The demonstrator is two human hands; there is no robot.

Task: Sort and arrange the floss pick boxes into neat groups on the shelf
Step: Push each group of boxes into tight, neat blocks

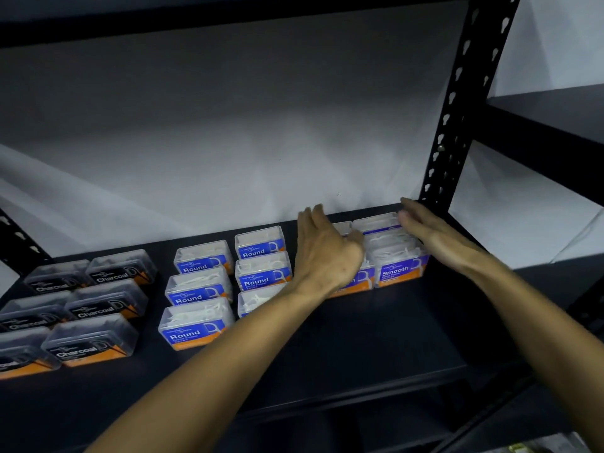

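Note:
On the dark shelf (376, 322) stand three groups of clear floss pick boxes. Black Charcoal boxes (91, 341) fill the left, blue Round boxes (196, 325) the middle, blue Smooth boxes (400, 266) the right. My left hand (327, 250) lies with straight fingers against the left side of the Smooth group and hides part of it. My right hand (438, 233) lies flat along the right side of that group, fingers straight and reaching to the back box (376, 222). Neither hand grips a box.
A black perforated upright (457, 125) rises just behind my right hand. A white sheet (228, 142) forms the back wall. Another shelf unit (555, 119) stands to the right. The shelf's front edge (359, 397) runs below my forearms.

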